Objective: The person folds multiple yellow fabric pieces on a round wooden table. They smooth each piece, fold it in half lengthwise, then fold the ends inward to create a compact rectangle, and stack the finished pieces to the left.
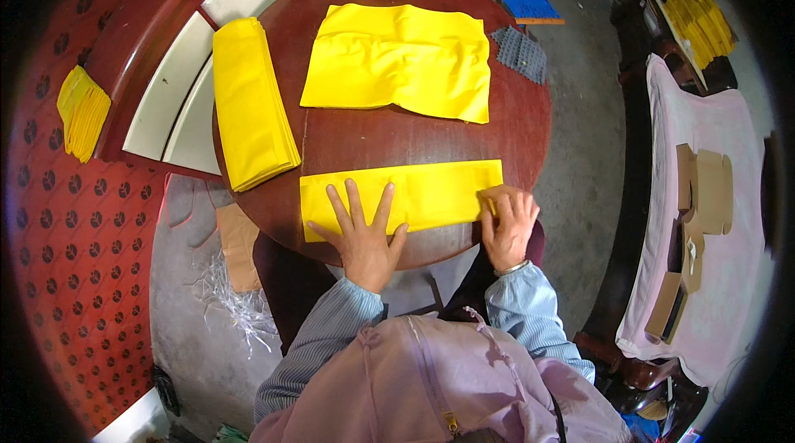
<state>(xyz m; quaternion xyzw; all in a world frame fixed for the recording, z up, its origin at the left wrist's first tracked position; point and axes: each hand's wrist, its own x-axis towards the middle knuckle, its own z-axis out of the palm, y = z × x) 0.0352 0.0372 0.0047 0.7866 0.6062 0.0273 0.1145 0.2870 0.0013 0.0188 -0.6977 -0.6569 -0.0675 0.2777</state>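
Observation:
A yellow fabric sheet (439, 188), folded into a long strip, lies along the near edge of the round brown table. My left hand (366, 243) rests flat on its left part, fingers spread wide. At the strip's right end is my right hand (508, 226), its fingers bent and closed in on the corner; the fingertips are partly hidden. Beyond the strip a wider yellow sheet (397, 60) lies spread out, slightly wrinkled. A stack of folded yellow sheets (251, 103) stands to the left, hanging a little over the rim.
The round table (356, 138) also bears a grey textured mat (520, 54) at its far right. A blue slatted piece (523, 1) lies beyond on the floor. Left is a curved cream-and-red seat (170, 83); right, a covered bench (737, 277) with cardboard boxes (710, 190).

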